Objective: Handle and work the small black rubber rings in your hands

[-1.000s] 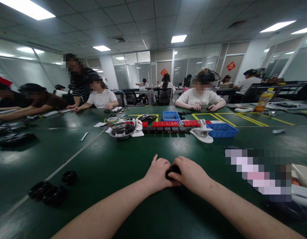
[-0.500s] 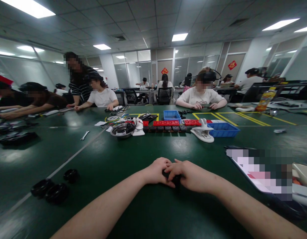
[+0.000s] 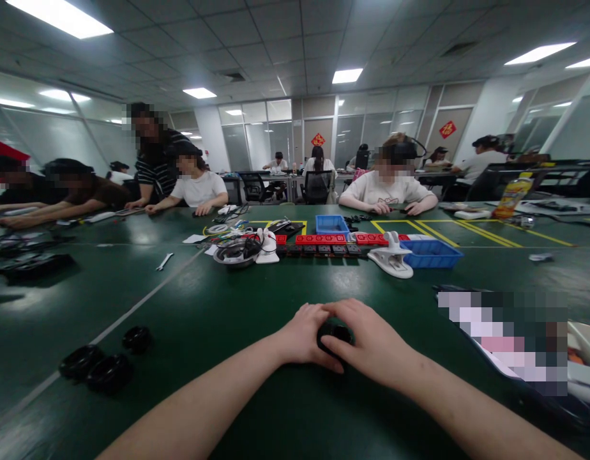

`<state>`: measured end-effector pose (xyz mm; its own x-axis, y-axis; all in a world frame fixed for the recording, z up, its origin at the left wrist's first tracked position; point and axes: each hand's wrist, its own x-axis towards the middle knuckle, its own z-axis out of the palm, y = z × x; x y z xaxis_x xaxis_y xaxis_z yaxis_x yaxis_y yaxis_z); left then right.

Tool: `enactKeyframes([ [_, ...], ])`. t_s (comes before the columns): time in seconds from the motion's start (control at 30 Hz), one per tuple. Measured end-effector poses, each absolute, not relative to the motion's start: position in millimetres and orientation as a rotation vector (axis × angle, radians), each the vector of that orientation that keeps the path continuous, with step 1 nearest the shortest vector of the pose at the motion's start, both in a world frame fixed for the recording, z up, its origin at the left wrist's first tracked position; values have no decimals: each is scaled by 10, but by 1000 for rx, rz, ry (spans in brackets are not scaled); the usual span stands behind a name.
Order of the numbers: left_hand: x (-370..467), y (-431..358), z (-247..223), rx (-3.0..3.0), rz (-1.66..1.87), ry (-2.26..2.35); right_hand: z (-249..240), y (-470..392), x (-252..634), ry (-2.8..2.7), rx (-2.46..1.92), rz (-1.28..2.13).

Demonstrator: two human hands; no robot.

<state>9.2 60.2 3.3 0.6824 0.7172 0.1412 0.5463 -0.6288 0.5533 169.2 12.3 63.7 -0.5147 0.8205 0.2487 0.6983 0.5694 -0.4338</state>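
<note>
Between hands (image 3: 302,335) (image 3: 371,335), glossy black rounded object (image 3: 341,333).

My left hand (image 3: 299,335) and right hand (image 3: 374,338) are bare, like both forearms (image 3: 218,393), with a small spot (image 3: 423,366) marking the right one.

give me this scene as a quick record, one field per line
left hand: cupped at the left of a dark object
right hand: arched at its right, thumb in front
grip: tightness unclear
table: green
left side: three black round pieces
beyond them: wrench
far middle: red strips, two blue bins
</note>
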Motion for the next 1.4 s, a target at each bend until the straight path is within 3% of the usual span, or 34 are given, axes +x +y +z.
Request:
enactKeyframes([
  [0.2,238,458,-31,2538,487,1140,506,122,1607,-2478,-1617,172],
  [0.7,200,490,-21,2535,496,1060,535,147,1614,-2503,-1621,238],
  [1.03,115,602,-20,2452,421,955,633,204,1713,-2626,-1389,459],
  [1.4,58,681,8,2539,324,859,616,244,1789,-2688,-839,833],
])
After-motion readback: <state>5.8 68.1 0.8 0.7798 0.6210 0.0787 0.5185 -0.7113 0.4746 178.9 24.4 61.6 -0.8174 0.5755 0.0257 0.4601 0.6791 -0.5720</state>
